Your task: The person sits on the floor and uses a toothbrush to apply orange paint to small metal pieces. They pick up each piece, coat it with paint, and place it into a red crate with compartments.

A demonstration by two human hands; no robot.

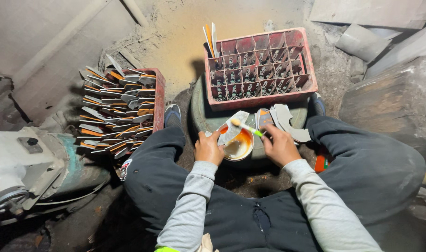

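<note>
Here, hands brushing blade, over bowl

The blade in the left hand looks like dull grey metal, matt, with a wet orange smear. The brush in the right hand has a smooth green plastic handle. The bowl holds glossy orange liquid. The crate is worn red plastic, dusty. The floor is rough and gritty. The sleeves are soft grey cloth.
</note>
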